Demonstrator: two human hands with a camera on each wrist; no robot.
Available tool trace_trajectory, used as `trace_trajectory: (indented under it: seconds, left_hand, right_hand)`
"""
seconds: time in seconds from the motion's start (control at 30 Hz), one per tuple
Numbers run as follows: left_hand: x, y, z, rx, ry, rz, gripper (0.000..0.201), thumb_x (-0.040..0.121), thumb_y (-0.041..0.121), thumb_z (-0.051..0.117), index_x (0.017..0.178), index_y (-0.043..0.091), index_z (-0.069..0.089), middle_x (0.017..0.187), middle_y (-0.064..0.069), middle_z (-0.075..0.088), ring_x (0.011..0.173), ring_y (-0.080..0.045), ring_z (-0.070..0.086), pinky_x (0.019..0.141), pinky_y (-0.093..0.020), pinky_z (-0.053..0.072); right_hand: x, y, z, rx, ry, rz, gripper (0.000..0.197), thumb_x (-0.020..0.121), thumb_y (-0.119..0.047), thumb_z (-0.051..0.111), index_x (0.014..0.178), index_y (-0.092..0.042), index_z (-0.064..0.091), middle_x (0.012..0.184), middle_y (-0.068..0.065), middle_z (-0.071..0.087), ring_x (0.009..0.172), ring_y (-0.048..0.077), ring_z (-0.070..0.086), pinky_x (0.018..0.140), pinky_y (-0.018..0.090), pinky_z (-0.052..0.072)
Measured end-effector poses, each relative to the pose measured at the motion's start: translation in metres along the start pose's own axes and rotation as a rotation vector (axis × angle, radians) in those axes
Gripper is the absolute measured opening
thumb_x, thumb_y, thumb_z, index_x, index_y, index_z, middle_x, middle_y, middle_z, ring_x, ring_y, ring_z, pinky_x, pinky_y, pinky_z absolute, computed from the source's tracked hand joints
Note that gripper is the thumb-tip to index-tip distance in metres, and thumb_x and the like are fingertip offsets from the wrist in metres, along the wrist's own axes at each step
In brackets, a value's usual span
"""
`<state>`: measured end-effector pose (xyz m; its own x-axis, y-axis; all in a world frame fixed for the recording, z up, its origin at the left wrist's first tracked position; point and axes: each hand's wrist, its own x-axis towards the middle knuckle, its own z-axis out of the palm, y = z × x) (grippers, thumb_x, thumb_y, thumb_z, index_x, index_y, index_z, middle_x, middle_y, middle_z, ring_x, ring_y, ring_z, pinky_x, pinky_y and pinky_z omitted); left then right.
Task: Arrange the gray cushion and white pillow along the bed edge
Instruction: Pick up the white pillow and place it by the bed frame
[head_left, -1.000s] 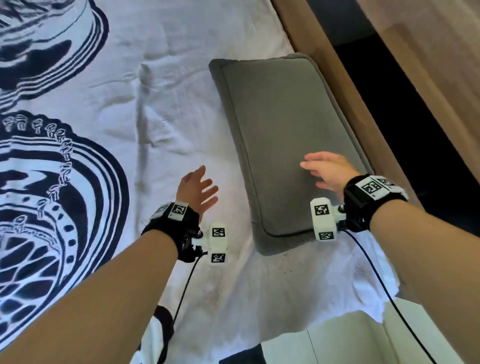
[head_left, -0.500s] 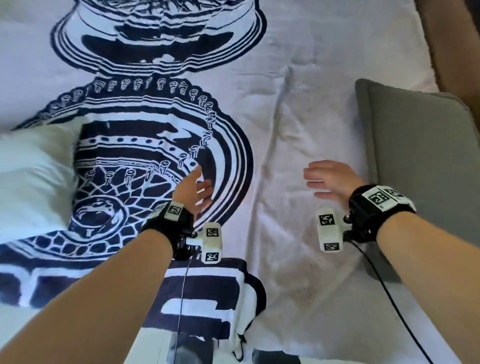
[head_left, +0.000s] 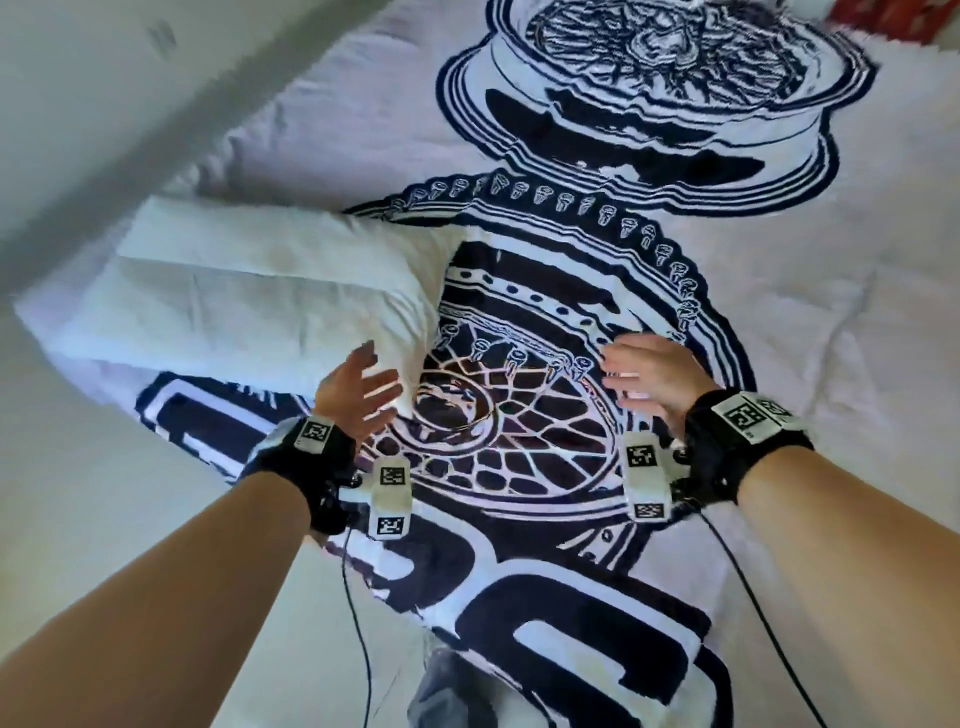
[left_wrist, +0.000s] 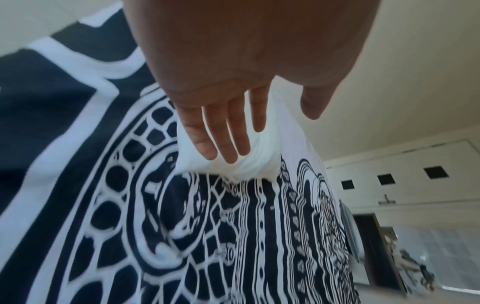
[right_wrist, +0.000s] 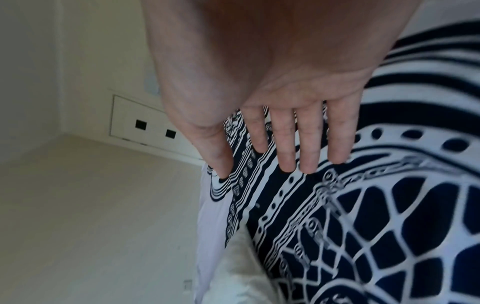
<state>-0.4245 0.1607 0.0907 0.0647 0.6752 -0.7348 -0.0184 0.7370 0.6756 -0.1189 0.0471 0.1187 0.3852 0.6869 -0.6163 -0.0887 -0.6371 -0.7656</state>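
Observation:
A white pillow (head_left: 249, 301) lies at the left side of the bed, on the white and navy patterned bedspread (head_left: 597, 322). Its near corner (left_wrist: 244, 164) shows just beyond my left fingers. My left hand (head_left: 358, 389) hovers open, fingers spread, right beside that corner. My right hand (head_left: 649, 374) hovers open above the bedspread pattern, well right of the pillow; its straight fingers (right_wrist: 285, 148) hold nothing. The gray cushion is out of view.
Pale floor (head_left: 104, 519) runs along the bed's left edge. A white wall with cabinet doors (left_wrist: 389, 174) stands beyond the bed. Something red (head_left: 893, 21) sits at the far top right corner.
The view has swung left, from the gray cushion to the white pillow. Both hands have moved left across the bedspread, and the left hand now reaches the pillow's corner.

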Motion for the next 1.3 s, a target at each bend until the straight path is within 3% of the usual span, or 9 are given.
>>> trace_trajectory:
  seconds: [0.1,0.27,0.37,0.47,0.63,0.77,0.93,1.07,1.3]
  left_hand:
    - [0.005,0.033,-0.049,-0.03,0.059,0.017,0.038,0.091,0.046,0.059,0.118,0.02,0.06,0.127,-0.01,0.065,0.116,-0.03,0.063,0.104,-0.046,0.046]
    - [0.018,0.047,-0.101,-0.082,0.149,0.051,0.04,0.09,0.046,0.059,0.12,0.02,0.06,0.128,-0.011,0.066,0.113,-0.029,0.065,0.087,-0.038,0.051]
    - [0.016,0.036,-0.113,-0.141,0.181,0.049,0.046,0.092,0.047,0.056,0.129,0.019,0.059,0.128,-0.01,0.065,0.116,-0.029,0.064,0.097,-0.041,0.05]
    - [0.007,0.027,-0.118,-0.205,0.194,0.001,0.037,0.091,0.047,0.058,0.114,0.019,0.062,0.129,-0.011,0.064,0.118,-0.031,0.063,0.105,-0.046,0.045]
    - [-0.002,0.037,-0.144,-0.277,0.248,0.064,0.066,0.088,0.051,0.06,0.14,0.011,0.051,0.13,-0.012,0.065,0.111,-0.029,0.065,0.091,-0.042,0.05]
    - [0.008,0.042,-0.149,-0.357,0.319,0.109,0.059,0.086,0.046,0.064,0.132,0.009,0.057,0.13,-0.014,0.065,0.108,-0.03,0.067,0.095,-0.045,0.053]
    - [0.043,0.031,-0.163,-0.446,0.34,0.096,0.063,0.085,0.046,0.066,0.137,0.013,0.054,0.13,-0.013,0.063,0.112,-0.03,0.065,0.086,-0.041,0.054]
    - [0.083,0.033,-0.184,-0.499,0.363,0.102,0.066,0.083,0.044,0.071,0.138,0.012,0.053,0.125,-0.011,0.063,0.109,-0.027,0.065,0.097,-0.046,0.053]
    - [0.147,0.041,-0.215,-0.477,0.437,-0.11,0.038,0.083,0.045,0.07,0.097,0.01,0.066,0.089,-0.006,0.063,0.092,-0.022,0.061,0.089,-0.042,0.054]
  right_hand:
    - [0.008,-0.03,0.055,-0.019,-0.048,-0.022,0.056,0.09,-0.029,0.066,0.14,-0.01,0.049,0.128,0.015,0.064,0.114,0.031,0.064,0.102,0.052,0.047]
    - [0.019,-0.067,0.127,-0.099,-0.122,-0.044,0.053,0.087,-0.035,0.069,0.133,-0.016,0.053,0.122,0.008,0.066,0.112,0.025,0.063,0.096,0.043,0.051]
    - [0.028,-0.077,0.152,-0.129,-0.16,-0.06,0.058,0.086,-0.036,0.069,0.137,-0.017,0.05,0.122,0.006,0.066,0.113,0.023,0.063,0.094,0.04,0.05]
    - [0.031,-0.079,0.164,-0.168,-0.19,-0.07,0.057,0.085,-0.035,0.07,0.136,-0.017,0.051,0.125,0.008,0.065,0.112,0.024,0.063,0.091,0.04,0.051]
    - [0.028,-0.104,0.194,-0.199,-0.264,-0.131,0.048,0.087,-0.028,0.07,0.131,-0.016,0.054,0.126,0.01,0.065,0.108,0.024,0.064,0.088,0.039,0.051]
    - [0.032,-0.124,0.211,-0.241,-0.28,-0.169,0.039,0.085,-0.031,0.072,0.12,-0.02,0.057,0.121,0.009,0.068,0.107,0.023,0.067,0.089,0.041,0.054]
    - [0.052,-0.139,0.249,-0.314,-0.258,-0.186,0.04,0.087,-0.029,0.069,0.122,-0.012,0.06,0.119,0.009,0.067,0.108,0.024,0.065,0.092,0.042,0.053]
    - [0.094,-0.155,0.293,-0.368,-0.204,-0.202,0.045,0.082,-0.033,0.073,0.123,-0.018,0.06,0.116,0.007,0.07,0.105,0.023,0.067,0.09,0.042,0.054]
    - [0.162,-0.186,0.371,-0.475,-0.209,-0.169,0.039,0.082,-0.034,0.073,0.116,-0.02,0.063,0.118,0.008,0.07,0.109,0.025,0.066,0.094,0.043,0.053]
